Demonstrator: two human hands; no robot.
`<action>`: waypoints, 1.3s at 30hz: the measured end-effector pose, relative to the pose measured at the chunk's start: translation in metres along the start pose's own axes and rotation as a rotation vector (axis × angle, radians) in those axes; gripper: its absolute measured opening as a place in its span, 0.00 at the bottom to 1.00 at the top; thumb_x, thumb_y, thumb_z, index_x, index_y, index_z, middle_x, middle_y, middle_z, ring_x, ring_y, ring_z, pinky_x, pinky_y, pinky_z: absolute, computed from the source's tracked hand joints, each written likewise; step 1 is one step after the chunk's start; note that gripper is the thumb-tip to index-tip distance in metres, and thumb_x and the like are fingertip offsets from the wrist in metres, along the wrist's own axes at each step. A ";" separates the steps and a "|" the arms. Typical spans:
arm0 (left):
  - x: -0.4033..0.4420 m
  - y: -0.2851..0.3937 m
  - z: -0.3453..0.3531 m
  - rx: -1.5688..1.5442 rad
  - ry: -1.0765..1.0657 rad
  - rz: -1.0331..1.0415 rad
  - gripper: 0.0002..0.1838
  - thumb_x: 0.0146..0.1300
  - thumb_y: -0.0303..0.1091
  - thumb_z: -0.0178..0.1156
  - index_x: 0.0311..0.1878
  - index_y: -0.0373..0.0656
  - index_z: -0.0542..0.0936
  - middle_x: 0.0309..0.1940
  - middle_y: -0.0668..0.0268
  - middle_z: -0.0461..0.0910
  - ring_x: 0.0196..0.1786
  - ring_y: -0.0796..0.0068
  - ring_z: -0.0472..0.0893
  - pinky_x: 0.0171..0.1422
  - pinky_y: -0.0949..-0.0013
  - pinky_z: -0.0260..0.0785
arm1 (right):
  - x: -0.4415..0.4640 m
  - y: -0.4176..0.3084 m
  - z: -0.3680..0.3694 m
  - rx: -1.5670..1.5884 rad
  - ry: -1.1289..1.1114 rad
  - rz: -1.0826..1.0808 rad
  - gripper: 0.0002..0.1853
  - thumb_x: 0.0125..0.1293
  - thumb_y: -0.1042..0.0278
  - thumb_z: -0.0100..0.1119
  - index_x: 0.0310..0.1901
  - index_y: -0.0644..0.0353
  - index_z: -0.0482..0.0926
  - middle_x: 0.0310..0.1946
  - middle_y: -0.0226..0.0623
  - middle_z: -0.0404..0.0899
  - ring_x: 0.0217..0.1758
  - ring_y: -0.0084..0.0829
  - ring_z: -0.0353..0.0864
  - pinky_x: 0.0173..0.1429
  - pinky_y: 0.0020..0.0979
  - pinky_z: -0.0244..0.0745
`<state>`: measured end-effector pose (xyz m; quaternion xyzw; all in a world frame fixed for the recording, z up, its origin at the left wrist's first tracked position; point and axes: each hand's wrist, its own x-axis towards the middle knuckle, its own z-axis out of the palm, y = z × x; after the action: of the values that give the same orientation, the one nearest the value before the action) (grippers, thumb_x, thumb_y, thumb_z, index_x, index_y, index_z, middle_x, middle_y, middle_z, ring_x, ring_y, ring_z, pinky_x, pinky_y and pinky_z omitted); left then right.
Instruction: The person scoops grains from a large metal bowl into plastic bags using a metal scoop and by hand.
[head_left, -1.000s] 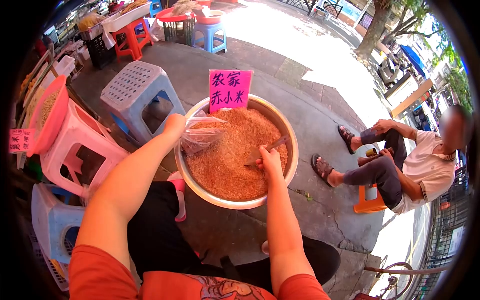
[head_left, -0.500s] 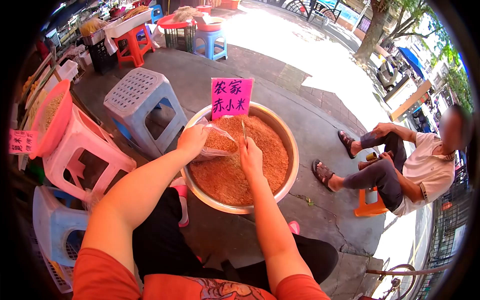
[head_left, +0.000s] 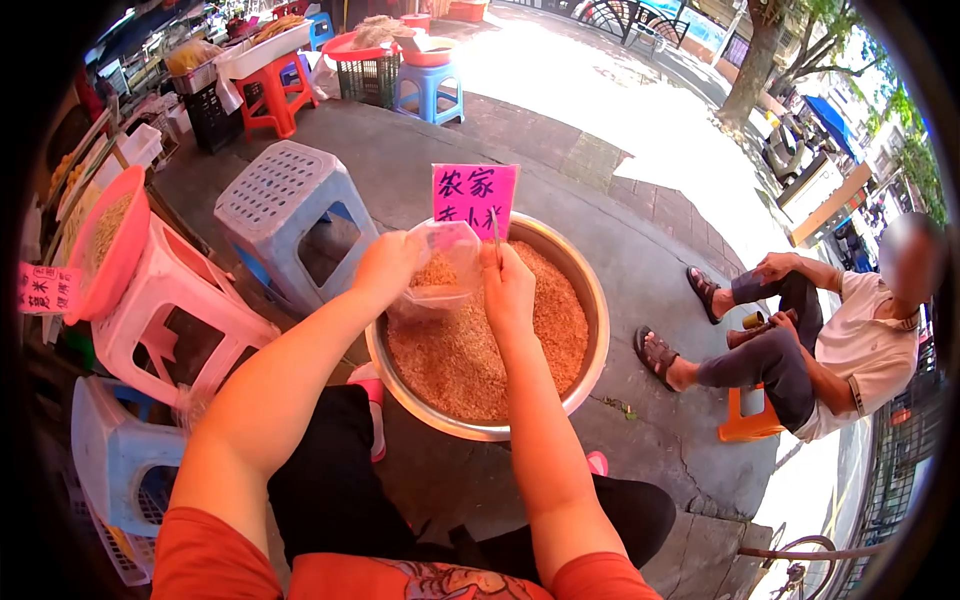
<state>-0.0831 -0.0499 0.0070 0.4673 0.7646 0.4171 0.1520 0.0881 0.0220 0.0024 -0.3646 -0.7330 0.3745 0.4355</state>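
Glossy clear plastic bag, smooth shiny metal basin — rough grain, matt plastic blue-grey stool, matt cloth sleeves

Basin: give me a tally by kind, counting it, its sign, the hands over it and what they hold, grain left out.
Basin: 1
Sign: 1
Left hand and right hand: 2
Bag: 1
Metal tool: 1
Total: 6

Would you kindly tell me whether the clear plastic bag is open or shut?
Open: the left hand holds the plastic bag with its mouth spread apart, and reddish grain shows inside.
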 end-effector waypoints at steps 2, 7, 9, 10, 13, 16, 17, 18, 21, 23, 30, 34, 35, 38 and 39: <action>-0.012 0.002 0.013 0.174 -0.111 -0.044 0.24 0.67 0.50 0.47 0.33 0.36 0.78 0.23 0.51 0.77 0.30 0.59 0.77 0.37 0.59 0.65 | -0.002 0.030 -0.005 -0.085 0.051 -0.026 0.15 0.68 0.59 0.49 0.30 0.62 0.72 0.24 0.51 0.74 0.29 0.53 0.74 0.34 0.47 0.65; -0.012 0.002 0.030 0.051 -0.155 -0.072 0.24 0.66 0.50 0.45 0.34 0.37 0.79 0.31 0.48 0.80 0.39 0.48 0.78 0.44 0.54 0.66 | -0.020 0.089 -0.036 -0.608 0.214 -0.138 0.16 0.68 0.54 0.48 0.34 0.59 0.77 0.27 0.51 0.77 0.32 0.54 0.76 0.39 0.51 0.67; -0.009 0.007 0.030 -0.037 -0.230 -0.132 0.24 0.66 0.51 0.45 0.34 0.38 0.79 0.30 0.50 0.80 0.37 0.52 0.79 0.42 0.55 0.67 | -0.029 0.091 -0.050 -0.551 0.102 0.218 0.18 0.68 0.52 0.47 0.36 0.59 0.78 0.28 0.50 0.78 0.34 0.53 0.77 0.41 0.50 0.69; -0.012 0.013 0.028 -0.107 -0.284 -0.173 0.24 0.66 0.51 0.46 0.33 0.38 0.79 0.28 0.52 0.80 0.35 0.55 0.79 0.41 0.56 0.67 | -0.039 0.092 -0.056 -0.519 0.040 0.407 0.19 0.68 0.51 0.46 0.37 0.59 0.78 0.29 0.50 0.79 0.35 0.52 0.78 0.42 0.50 0.70; -0.007 -0.011 0.059 -0.181 -0.188 -0.084 0.24 0.66 0.51 0.47 0.29 0.37 0.77 0.22 0.59 0.77 0.26 0.65 0.77 0.35 0.62 0.67 | -0.055 0.118 -0.054 -0.323 0.008 0.394 0.20 0.69 0.50 0.46 0.38 0.61 0.79 0.24 0.47 0.79 0.27 0.40 0.80 0.36 0.41 0.72; -0.011 -0.022 0.082 -0.232 -0.375 -0.085 0.23 0.67 0.49 0.48 0.30 0.36 0.77 0.22 0.59 0.77 0.25 0.67 0.78 0.33 0.63 0.68 | -0.068 0.135 -0.048 -0.105 0.055 0.467 0.20 0.70 0.52 0.46 0.40 0.62 0.78 0.19 0.40 0.76 0.18 0.26 0.75 0.25 0.31 0.72; -0.009 -0.033 0.091 -0.247 -0.450 -0.085 0.22 0.67 0.48 0.48 0.30 0.36 0.77 0.22 0.59 0.77 0.25 0.67 0.78 0.32 0.63 0.68 | -0.070 0.135 -0.049 0.006 0.069 0.547 0.20 0.70 0.52 0.46 0.41 0.61 0.78 0.18 0.39 0.76 0.17 0.26 0.74 0.23 0.30 0.71; -0.012 -0.025 0.090 -0.264 -0.472 -0.123 0.22 0.67 0.48 0.48 0.31 0.36 0.77 0.21 0.60 0.77 0.25 0.68 0.78 0.31 0.64 0.69 | -0.070 0.134 -0.050 0.119 0.081 0.625 0.20 0.70 0.52 0.45 0.41 0.61 0.78 0.18 0.37 0.75 0.17 0.25 0.73 0.21 0.28 0.71; -0.019 -0.004 0.085 -0.371 -0.528 -0.173 0.21 0.68 0.46 0.47 0.34 0.36 0.76 0.20 0.61 0.76 0.24 0.69 0.78 0.28 0.66 0.70 | -0.063 0.127 -0.060 0.243 0.141 0.676 0.20 0.70 0.51 0.45 0.40 0.61 0.78 0.16 0.34 0.73 0.15 0.23 0.71 0.20 0.27 0.71; -0.018 -0.005 0.085 -0.386 -0.497 -0.201 0.20 0.68 0.45 0.47 0.33 0.36 0.76 0.20 0.61 0.76 0.24 0.69 0.78 0.29 0.66 0.70 | -0.058 0.116 -0.068 0.235 0.176 0.663 0.21 0.70 0.51 0.44 0.38 0.62 0.78 0.14 0.30 0.70 0.14 0.21 0.68 0.18 0.25 0.67; -0.016 -0.007 0.086 -0.272 -0.347 -0.151 0.18 0.67 0.41 0.47 0.30 0.36 0.77 0.22 0.59 0.78 0.25 0.68 0.79 0.33 0.64 0.70 | -0.034 0.066 -0.100 0.071 0.357 0.468 0.23 0.70 0.52 0.43 0.34 0.65 0.80 0.16 0.35 0.73 0.23 0.27 0.73 0.31 0.31 0.66; 0.001 -0.034 0.104 -0.204 -0.221 -0.124 0.20 0.66 0.42 0.46 0.31 0.34 0.76 0.22 0.56 0.77 0.24 0.64 0.79 0.29 0.61 0.71 | -0.030 0.019 -0.095 0.099 0.412 0.189 0.21 0.70 0.55 0.46 0.33 0.65 0.80 0.17 0.30 0.72 0.21 0.21 0.70 0.28 0.26 0.65; -0.002 -0.018 0.093 -0.233 -0.254 -0.227 0.20 0.66 0.42 0.46 0.31 0.34 0.77 0.22 0.55 0.77 0.24 0.63 0.79 0.28 0.61 0.71 | -0.031 0.008 -0.092 0.038 0.348 0.095 0.20 0.70 0.55 0.46 0.33 0.65 0.80 0.21 0.34 0.75 0.24 0.27 0.73 0.31 0.29 0.67; -0.006 0.004 0.081 -0.256 -0.290 -0.377 0.21 0.65 0.44 0.46 0.32 0.33 0.77 0.23 0.54 0.77 0.23 0.60 0.80 0.23 0.60 0.70 | -0.036 -0.003 -0.081 -0.121 0.225 -0.104 0.18 0.70 0.56 0.47 0.34 0.62 0.80 0.29 0.43 0.80 0.32 0.40 0.79 0.38 0.35 0.72; -0.006 0.004 0.081 -0.251 -0.290 -0.400 0.21 0.65 0.44 0.46 0.33 0.33 0.77 0.23 0.53 0.77 0.22 0.59 0.80 0.21 0.60 0.70 | -0.036 0.001 -0.077 -0.153 0.233 -0.127 0.17 0.69 0.57 0.47 0.34 0.61 0.80 0.29 0.43 0.80 0.32 0.41 0.79 0.38 0.36 0.72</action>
<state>-0.0269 -0.0139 -0.0398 0.3395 0.7543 0.3992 0.3957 0.1716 0.0092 0.0141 -0.3908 -0.7255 0.2444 0.5111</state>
